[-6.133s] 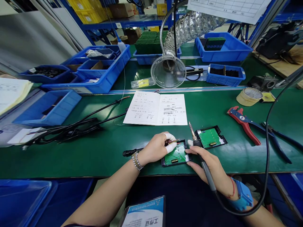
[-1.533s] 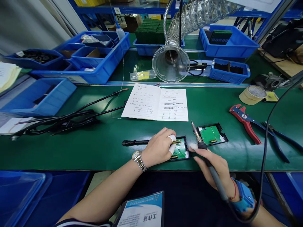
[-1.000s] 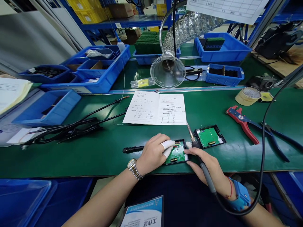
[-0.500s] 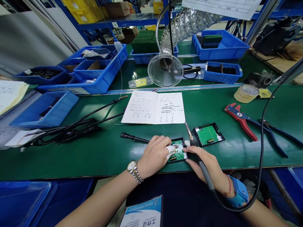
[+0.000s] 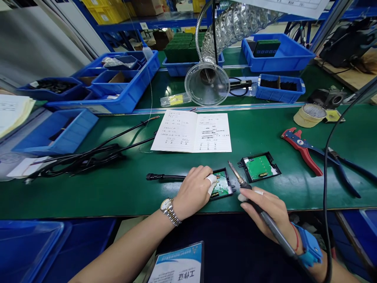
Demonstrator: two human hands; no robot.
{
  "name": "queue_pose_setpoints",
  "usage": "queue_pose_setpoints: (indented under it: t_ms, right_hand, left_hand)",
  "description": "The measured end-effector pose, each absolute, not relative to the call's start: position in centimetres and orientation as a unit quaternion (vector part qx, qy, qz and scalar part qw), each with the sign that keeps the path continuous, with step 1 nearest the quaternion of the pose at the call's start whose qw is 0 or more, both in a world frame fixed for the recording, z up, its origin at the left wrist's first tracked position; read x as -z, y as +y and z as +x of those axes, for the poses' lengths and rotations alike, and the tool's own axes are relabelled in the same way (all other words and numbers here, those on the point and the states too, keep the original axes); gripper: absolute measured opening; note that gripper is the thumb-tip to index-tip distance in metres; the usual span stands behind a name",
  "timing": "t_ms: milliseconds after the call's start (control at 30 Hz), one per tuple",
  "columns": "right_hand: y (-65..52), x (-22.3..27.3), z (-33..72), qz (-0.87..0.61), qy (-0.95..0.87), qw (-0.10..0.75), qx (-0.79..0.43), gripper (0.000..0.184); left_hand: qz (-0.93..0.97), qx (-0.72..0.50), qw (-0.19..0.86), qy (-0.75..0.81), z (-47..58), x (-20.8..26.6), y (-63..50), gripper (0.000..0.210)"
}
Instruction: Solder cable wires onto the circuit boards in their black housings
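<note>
Where our right hand [image 5: 266,206] seemed, half a second ago, to steady the near cased board [image 5: 225,182] by its edge, it has now come off to about four o'clock of that board, fingers closed round the soldering iron [image 5: 271,225], whose tip now points off at one o'clock. That, we judge, leaves the steadying to our left hand [image 5: 193,190] alone and frees the iron to move. The left hand sits at nine o'clock of the board, narrowed to a pinch that appears to hold thin wires [image 5: 218,177], though its fingertips are partly hidden; the black cable [image 5: 169,177] emerges beyond it. The board lies on the tabletop [image 5: 132,196], with a second cased board [image 5: 259,168] near it at two o'clock. Among our containers, the blue bin [image 5: 294,57] at one o'clock carries dark panels, and the small tray [image 5: 278,95] before it holds black pieces. Toward eleven, another bin [image 5: 182,69] bears stacked green boards; at ten, the divided tray [image 5: 123,100] contains a clear bag.
</note>
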State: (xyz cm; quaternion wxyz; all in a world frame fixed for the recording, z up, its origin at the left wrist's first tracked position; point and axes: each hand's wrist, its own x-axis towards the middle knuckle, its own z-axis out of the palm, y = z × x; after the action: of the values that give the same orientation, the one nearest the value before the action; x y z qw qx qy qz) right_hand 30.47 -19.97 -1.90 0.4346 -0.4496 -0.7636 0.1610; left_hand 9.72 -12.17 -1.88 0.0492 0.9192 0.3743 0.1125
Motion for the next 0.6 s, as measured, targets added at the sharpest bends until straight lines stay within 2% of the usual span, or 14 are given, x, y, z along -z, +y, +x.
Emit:
queue_pose_setpoints:
  t_ms: [133, 600]
  right_hand:
    - [-20.02, 1.04, 30.74, -0.465, -0.765, 0.423, -0.141, 0.029]
    - [-19.37, 1.73, 30.41, -0.483, -0.752, 0.391, -0.220, 0.025]
  left_hand:
    - [0.918, -0.109, 0.065, 0.375, 9.74, 1.79, -12.18, 0.017]
    - [0.918, -0.114, 0.069, 0.373, 9.59, 2.25, -12.14, 0.015]
